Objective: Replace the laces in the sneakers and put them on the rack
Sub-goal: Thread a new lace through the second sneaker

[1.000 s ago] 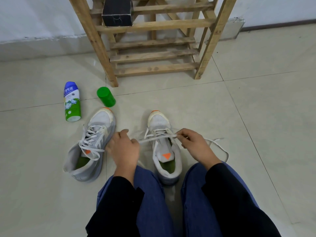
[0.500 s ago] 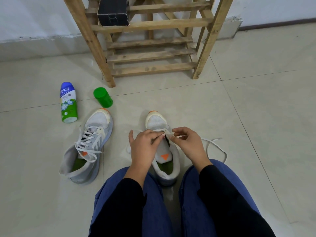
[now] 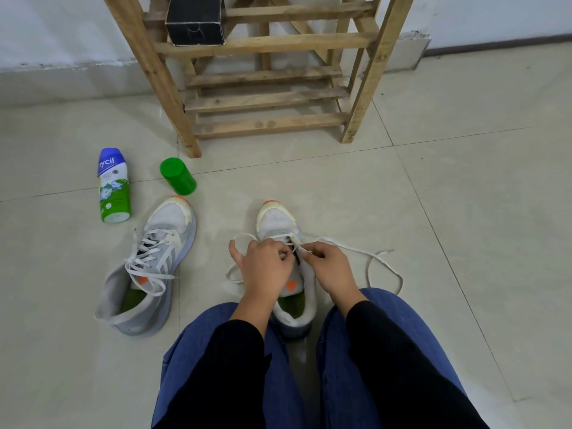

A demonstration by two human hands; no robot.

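Hands closer together than a second ago: left hand (image 3: pixel 267 267) and right hand (image 3: pixel 329 267) both pinching lace (image 3: pixel 349 245) over near sneaker (image 3: pixel 278 221), between knees. Lace limp, light; probably best gripped near tip.

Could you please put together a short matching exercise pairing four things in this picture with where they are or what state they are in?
Things:
1. black box
2. green cap
3. spray can
4. laced sneaker

Places or states:
A. lying on its side on the floor, label up
B. on a shelf of the wooden rack
C. on the floor, left of the sneaker being laced
D. on the floor near the rack's front left leg

Pairs: 1-B, 2-D, 3-A, 4-C
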